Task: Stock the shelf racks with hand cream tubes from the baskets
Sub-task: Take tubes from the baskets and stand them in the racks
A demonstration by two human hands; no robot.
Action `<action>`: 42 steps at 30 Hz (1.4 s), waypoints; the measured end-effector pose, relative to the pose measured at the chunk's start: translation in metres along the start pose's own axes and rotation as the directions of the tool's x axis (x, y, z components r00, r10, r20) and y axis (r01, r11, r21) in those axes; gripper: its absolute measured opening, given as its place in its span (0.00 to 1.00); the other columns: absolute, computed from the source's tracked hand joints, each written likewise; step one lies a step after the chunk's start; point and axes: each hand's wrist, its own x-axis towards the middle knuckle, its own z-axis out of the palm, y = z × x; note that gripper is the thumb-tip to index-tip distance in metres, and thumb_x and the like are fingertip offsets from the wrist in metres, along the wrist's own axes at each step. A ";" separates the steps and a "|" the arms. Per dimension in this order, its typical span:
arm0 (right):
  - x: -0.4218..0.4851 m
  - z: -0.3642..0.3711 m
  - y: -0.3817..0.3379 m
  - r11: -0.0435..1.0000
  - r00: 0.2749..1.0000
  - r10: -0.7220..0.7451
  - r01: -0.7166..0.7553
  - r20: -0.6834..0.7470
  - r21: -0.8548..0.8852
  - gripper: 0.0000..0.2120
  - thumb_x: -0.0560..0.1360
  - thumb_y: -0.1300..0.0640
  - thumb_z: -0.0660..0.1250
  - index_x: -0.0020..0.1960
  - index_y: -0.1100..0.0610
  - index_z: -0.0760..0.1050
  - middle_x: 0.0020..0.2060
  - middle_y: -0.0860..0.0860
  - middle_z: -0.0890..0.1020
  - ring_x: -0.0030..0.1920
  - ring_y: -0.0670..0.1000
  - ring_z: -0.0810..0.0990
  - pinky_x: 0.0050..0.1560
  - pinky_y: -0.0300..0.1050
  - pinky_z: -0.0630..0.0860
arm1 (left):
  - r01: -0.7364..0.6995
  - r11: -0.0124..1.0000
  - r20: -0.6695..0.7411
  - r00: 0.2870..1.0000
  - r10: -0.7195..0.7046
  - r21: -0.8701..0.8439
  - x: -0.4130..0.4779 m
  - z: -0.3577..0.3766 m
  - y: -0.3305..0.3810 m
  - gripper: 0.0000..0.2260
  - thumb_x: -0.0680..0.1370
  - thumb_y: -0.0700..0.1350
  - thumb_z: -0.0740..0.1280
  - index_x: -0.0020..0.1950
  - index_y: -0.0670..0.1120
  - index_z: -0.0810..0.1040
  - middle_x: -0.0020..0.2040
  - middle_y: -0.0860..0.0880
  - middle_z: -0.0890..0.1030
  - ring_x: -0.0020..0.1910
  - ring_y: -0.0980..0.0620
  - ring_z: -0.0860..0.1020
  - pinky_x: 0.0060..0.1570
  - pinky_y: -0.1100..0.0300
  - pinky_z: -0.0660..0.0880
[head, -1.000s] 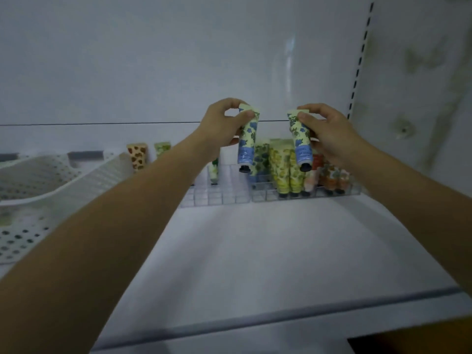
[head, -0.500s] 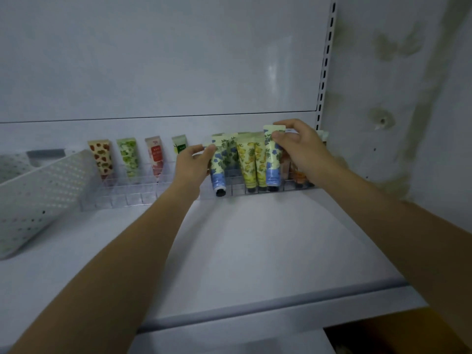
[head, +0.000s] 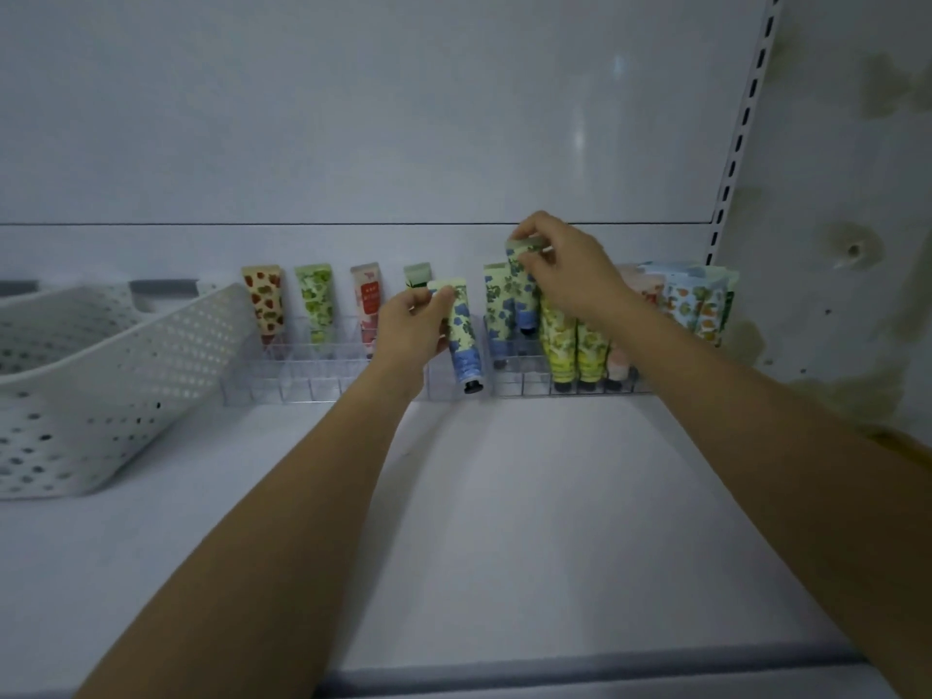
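Down come both tubes from where they hung above the racks a second ago. The left hand [head: 416,327] curls thumb and fingers round the upper part of a blue-flowered tube [head: 464,340], which tilts slightly, its black cap down at the near right corner of the left clear rack [head: 312,370]; whether the cap sits in a slot, I can't tell. The right hand [head: 570,277] pinches the crimped top of a second blue-flowered tube [head: 522,295], held upright with its lower end down inside the right clear rack [head: 534,383], between a matching blue tube [head: 497,315] on the left and the yellow tubes [head: 560,345] on the right. Along the far row of the left rack stand a strawberry-print tube [head: 265,305], a green-leaf tube [head: 316,302], a red-label tube [head: 368,307] and a pale green one [head: 417,274]. More blue-and-orange tubes [head: 696,305] crowd the right end. On the white shelf [head: 504,522], far left, a white perforated basket [head: 101,385] sits tipped.
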 end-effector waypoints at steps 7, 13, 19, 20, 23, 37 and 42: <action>0.012 0.001 0.011 0.954 0.990 0.077 -0.038 0.118 -0.299 0.11 0.78 0.59 0.59 0.58 0.55 0.75 0.56 0.56 0.75 0.54 0.55 0.74 0.57 0.51 0.70 | 0.014 1.000 -0.035 0.999 -0.014 0.006 0.002 -0.005 -0.002 0.05 0.78 0.44 0.64 0.44 0.44 0.73 0.35 0.48 0.73 0.32 0.53 0.70 0.36 0.63 0.73; 0.003 0.011 0.020 0.843 0.997 -0.048 0.071 0.058 -0.533 0.16 0.77 0.58 0.61 0.64 0.55 0.72 0.60 0.56 0.73 0.61 0.57 0.69 0.64 0.49 0.59 | -0.026 1.000 -0.020 0.999 0.027 0.012 -0.002 -0.003 0.001 0.07 0.78 0.44 0.64 0.40 0.46 0.71 0.35 0.49 0.73 0.32 0.54 0.70 0.36 0.64 0.73; -0.018 0.007 0.026 0.783 0.917 -0.397 0.317 -0.037 -0.536 0.16 0.69 0.63 0.69 0.56 0.63 0.77 0.51 0.62 0.78 0.53 0.63 0.77 0.62 0.62 0.66 | -0.047 0.999 -0.027 0.999 0.047 -0.001 -0.002 -0.001 0.000 0.07 0.78 0.44 0.65 0.41 0.47 0.71 0.37 0.49 0.74 0.34 0.54 0.72 0.35 0.66 0.75; -0.023 0.008 0.024 0.772 0.908 -0.418 0.339 -0.028 -0.537 0.15 0.68 0.62 0.70 0.55 0.63 0.77 0.51 0.62 0.78 0.53 0.63 0.77 0.62 0.62 0.66 | -0.053 0.999 -0.028 0.998 0.053 -0.005 -0.002 0.000 0.000 0.07 0.78 0.44 0.65 0.40 0.47 0.71 0.37 0.49 0.74 0.34 0.54 0.72 0.35 0.66 0.75; -0.047 0.015 0.020 0.752 0.888 -0.460 0.395 0.009 -0.527 0.14 0.71 0.58 0.64 0.53 0.62 0.78 0.52 0.60 0.78 0.54 0.61 0.76 0.63 0.57 0.67 | -0.094 0.995 -0.044 0.995 0.093 -0.020 -0.002 0.002 0.000 0.08 0.77 0.43 0.65 0.39 0.47 0.70 0.36 0.48 0.74 0.33 0.54 0.73 0.33 0.66 0.75; -0.097 0.038 0.036 0.861 0.926 -0.328 0.375 0.188 -0.343 0.16 0.64 0.60 0.65 0.49 0.66 0.79 0.37 0.59 0.80 0.38 0.60 0.79 0.32 0.51 0.77 | -0.290 0.956 0.040 0.957 0.289 0.036 0.000 0.036 0.016 0.02 0.78 0.39 0.63 0.47 0.45 0.70 0.39 0.49 0.77 0.37 0.56 0.77 0.39 0.63 0.78; -0.097 0.038 0.036 0.864 0.927 -0.322 0.370 0.191 -0.342 0.13 0.63 0.60 0.65 0.45 0.65 0.79 0.36 0.58 0.79 0.37 0.60 0.79 0.31 0.49 0.76 | -0.219 0.955 0.171 0.968 0.186 0.202 0.013 0.041 0.008 0.04 0.77 0.40 0.65 0.45 0.44 0.71 0.37 0.46 0.76 0.39 0.48 0.76 0.44 0.54 0.79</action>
